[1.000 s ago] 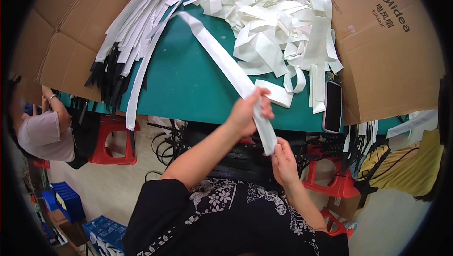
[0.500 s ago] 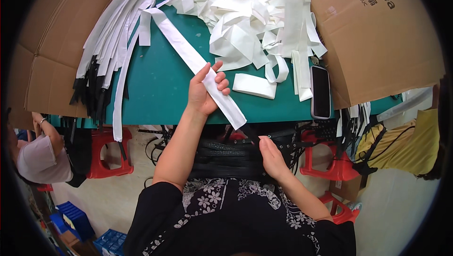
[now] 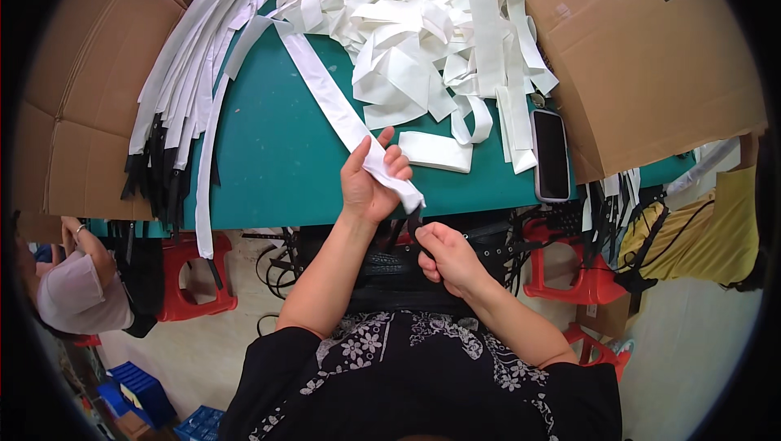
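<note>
The long white strip (image 3: 325,95) slants down rightward, left hand (image 3: 368,190) around it, right hand (image 3: 449,255) gripping its black end (image 3: 415,220).

I watch through the left head-worn fisheye, looking steeply down past the black shirt (image 3: 423,384), facing the green table (image 3: 268,132), its front edge near, mid-view.

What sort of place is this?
Probably a hand-finishing or packing workshop: a white sleeve with a black strap at its end is held at a green worktable, white strips are heaped on it, and more sleeved straps lie bundled at left.
</note>
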`<state>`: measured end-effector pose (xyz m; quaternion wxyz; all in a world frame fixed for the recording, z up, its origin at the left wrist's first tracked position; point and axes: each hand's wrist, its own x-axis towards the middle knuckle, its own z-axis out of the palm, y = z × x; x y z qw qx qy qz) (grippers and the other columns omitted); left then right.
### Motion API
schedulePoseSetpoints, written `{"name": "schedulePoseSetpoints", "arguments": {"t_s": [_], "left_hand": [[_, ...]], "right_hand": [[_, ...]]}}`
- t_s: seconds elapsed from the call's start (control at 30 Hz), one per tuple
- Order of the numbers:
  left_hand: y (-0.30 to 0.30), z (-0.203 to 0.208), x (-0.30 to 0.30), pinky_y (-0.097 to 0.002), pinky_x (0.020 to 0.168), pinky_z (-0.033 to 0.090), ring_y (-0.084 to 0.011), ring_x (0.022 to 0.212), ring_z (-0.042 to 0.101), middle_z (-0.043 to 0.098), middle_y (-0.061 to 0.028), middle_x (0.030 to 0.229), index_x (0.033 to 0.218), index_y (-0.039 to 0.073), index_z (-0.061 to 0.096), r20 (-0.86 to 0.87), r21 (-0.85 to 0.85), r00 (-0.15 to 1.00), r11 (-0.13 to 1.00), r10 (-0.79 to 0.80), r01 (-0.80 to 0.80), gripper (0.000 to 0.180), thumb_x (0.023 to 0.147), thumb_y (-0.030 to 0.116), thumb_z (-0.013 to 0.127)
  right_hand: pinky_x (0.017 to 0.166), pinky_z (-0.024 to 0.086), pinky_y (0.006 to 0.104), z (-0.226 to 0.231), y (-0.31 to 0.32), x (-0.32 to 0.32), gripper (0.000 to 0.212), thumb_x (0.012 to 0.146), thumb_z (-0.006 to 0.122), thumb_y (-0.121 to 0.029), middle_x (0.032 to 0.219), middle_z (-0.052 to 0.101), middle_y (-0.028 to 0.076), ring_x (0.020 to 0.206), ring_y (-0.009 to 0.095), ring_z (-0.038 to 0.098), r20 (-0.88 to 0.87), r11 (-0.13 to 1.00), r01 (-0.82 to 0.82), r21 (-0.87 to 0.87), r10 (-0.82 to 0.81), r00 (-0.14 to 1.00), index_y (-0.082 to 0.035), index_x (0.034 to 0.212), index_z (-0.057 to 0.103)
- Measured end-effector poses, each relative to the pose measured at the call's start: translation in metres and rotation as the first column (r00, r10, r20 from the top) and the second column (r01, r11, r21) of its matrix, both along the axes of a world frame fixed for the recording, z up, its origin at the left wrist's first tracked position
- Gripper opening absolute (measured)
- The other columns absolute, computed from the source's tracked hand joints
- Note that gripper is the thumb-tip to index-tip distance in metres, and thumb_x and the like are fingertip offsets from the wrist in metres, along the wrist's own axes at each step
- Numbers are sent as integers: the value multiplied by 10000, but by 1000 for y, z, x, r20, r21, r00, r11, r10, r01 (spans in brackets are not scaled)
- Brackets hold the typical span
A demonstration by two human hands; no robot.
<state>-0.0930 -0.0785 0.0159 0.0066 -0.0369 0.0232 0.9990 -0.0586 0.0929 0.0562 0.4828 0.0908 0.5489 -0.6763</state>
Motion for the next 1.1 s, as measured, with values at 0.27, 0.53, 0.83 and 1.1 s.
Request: {"name": "schedulePoseSetpoints", "arguments": {"t_s": [0.27,0.53,0.83,1.1], "left_hand": [[12,21,38,-320,690,488,-202,740,585,565,-117,850,992,-3,482,395,-591,916,781,63,201,357,916,339,416],[24,5,71,-194,403,334,-35,444,402,473,14,539,723,34,512,349,-911,918,297,186,286,313,912,279,463],[46,-12,94,-184,371,241,-8,414,332,411,61,509,706,63,521,279,-950,948,190,150,250,262,900,236,490],[53,-2,98,-218,495,367,-46,557,450,527,13,588,729,1,571,294,-915,945,329,145,234,296,895,234,496]], "right_hand": [[385,345,199,-6,16,2,173,890,490,-194,528,510,32,410,86,453,-329,972,83,219,-7,944,-41,821,450],[391,330,193,-15,4,7,158,897,480,-184,538,489,14,421,68,426,-371,981,45,188,28,928,-37,848,448],[426,324,197,-16,3,14,91,887,425,-116,654,484,28,505,67,419,-185,991,132,-30,-136,973,-42,937,409],[807,379,279,-33,60,27,192,863,429,-103,918,528,41,866,121,493,-185,992,-108,-67,94,978,-20,1028,483]]}}
